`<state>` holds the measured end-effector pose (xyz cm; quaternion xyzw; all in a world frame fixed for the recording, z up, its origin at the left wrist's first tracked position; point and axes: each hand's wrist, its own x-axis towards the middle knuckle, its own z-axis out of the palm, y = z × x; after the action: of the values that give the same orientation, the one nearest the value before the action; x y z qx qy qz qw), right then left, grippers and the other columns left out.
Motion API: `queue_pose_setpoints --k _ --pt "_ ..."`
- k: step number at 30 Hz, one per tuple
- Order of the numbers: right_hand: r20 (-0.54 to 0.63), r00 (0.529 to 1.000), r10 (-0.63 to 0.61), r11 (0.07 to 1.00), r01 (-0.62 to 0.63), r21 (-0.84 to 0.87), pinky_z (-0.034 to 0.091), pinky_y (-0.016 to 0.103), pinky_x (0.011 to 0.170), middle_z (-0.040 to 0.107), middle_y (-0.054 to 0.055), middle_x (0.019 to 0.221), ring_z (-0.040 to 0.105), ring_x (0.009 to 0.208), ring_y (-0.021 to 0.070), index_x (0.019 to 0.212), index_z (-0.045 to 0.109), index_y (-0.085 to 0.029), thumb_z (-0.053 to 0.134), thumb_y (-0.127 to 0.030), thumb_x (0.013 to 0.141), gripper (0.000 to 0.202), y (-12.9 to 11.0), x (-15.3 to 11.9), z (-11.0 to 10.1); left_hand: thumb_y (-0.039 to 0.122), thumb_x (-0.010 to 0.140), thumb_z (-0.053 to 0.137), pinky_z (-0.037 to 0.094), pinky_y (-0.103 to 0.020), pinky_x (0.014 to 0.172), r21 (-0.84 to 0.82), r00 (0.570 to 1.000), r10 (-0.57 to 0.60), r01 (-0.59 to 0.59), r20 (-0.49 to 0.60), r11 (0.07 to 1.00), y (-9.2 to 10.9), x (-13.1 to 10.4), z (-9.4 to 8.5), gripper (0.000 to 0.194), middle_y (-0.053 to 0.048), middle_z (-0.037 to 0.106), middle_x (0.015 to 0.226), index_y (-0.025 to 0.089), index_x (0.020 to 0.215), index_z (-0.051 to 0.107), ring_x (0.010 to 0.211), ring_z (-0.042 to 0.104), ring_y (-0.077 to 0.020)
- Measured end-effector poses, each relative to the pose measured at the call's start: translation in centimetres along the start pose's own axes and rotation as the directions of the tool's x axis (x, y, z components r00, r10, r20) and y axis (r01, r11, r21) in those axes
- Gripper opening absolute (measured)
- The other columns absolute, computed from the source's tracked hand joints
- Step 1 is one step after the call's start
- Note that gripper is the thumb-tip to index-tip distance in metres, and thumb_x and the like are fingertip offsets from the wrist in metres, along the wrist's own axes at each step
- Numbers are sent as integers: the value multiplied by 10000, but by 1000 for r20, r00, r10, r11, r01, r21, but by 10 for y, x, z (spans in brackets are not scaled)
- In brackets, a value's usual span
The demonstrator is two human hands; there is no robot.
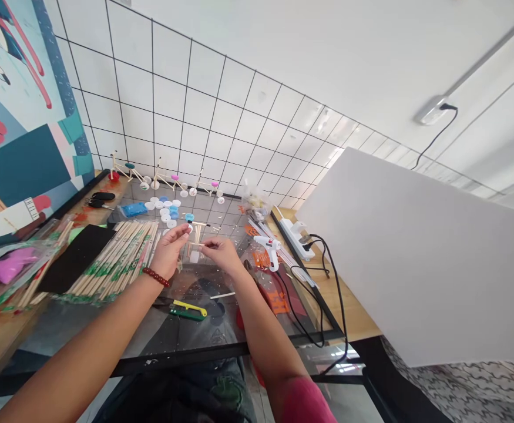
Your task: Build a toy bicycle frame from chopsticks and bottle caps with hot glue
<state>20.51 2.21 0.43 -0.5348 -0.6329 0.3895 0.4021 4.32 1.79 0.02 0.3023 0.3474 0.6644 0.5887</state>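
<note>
Both hands meet over the glass tabletop at a small frame of wooden sticks (198,234), partly hidden by the fingers. My left hand (172,247), with a beaded bracelet on the wrist, is closed in a pinch on the frame's left side, by a small round cap. Thumb and fingers of my right hand (219,252) pinch the end of a short stick low on the frame. Just beyond stands a light blue bottle cap (189,217). Nearer to me lie a loose stick (222,295) and a green and yellow utility knife (188,310).
Three stick models (164,176) with cap wheels stand along the back. White and blue caps (165,205) lie behind my left hand. Packed chopsticks (113,258) and a black sheet (78,258) are left. Rightward lie a white glue gun (271,249), its cord, and a power strip (296,238).
</note>
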Motion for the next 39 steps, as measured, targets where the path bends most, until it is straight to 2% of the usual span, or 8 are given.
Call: queue_pose_setpoints --k 10,18,23,27,30,32,35,39 --pt "-3 1000 -31 999 31 -16 453 233 609 699 -20 695 604 627 134 795 738 -190 740 -340 709 173 12 5 2 259 508 917 488 -346 892 111 996 -78 73 44 991 -2 -6 2 431 -91 747 972 178 910 783 1020 652 -248" --pt "11 1000 -27 1000 27 10 450 221 600 710 -19 701 610 621 125 828 753 -189 718 -309 738 154 15 6 5 239 508 917 487 -330 855 204 999 -11 0 53 979 -12 -11 5 491 -57 719 946 185 967 754 922 640 -209" --pt "46 997 -54 999 54 6 460 224 610 734 -8 731 626 650 132 836 769 -191 731 -318 745 161 10 1 3 359 548 908 490 -311 733 243 999 -34 34 -6 969 -16 -14 7 447 -44 715 844 192 934 759 774 635 -191" --pt "98 993 -60 998 56 36 477 233 613 749 -5 736 636 637 133 848 777 -195 742 -299 743 153 1 -5 2 477 567 888 494 -309 676 204 998 -58 55 12 977 -13 -16 9 491 -39 710 772 186 946 774 702 625 -184" --pt "133 989 -63 997 56 56 487 244 624 742 2 739 630 635 131 850 765 -187 775 -352 724 208 -5 -9 -1 492 548 892 490 -297 635 182 998 -64 62 5 981 -11 -15 10 488 -41 718 779 182 910 787 673 611 -171" --pt "87 994 -71 994 64 85 498 250 644 727 7 750 628 656 131 885 751 -181 799 -398 700 289 -8 -9 -5 465 541 902 468 -281 589 193 998 -66 67 -8 979 -10 -15 9 459 -26 699 723 182 885 795 615 575 -151" --pt "-68 994 -90 978 101 185 521 256 682 696 7 788 635 708 133 1031 705 -176 813 -425 679 444 -13 -9 -10 417 527 918 426 -263 533 214 997 -76 76 -9 974 -8 -17 9 428 -5 657 639 178 863 804 545 513 -126" --pt "-153 980 -125 941 166 295 538 263 715 655 -3 825 627 721 121 1120 636 -182 793 -416 695 510 -17 -8 -13 399 510 926 434 -267 548 282 997 -66 53 39 958 -6 -21 11 403 -25 684 675 187 832 810 600 543 -149"
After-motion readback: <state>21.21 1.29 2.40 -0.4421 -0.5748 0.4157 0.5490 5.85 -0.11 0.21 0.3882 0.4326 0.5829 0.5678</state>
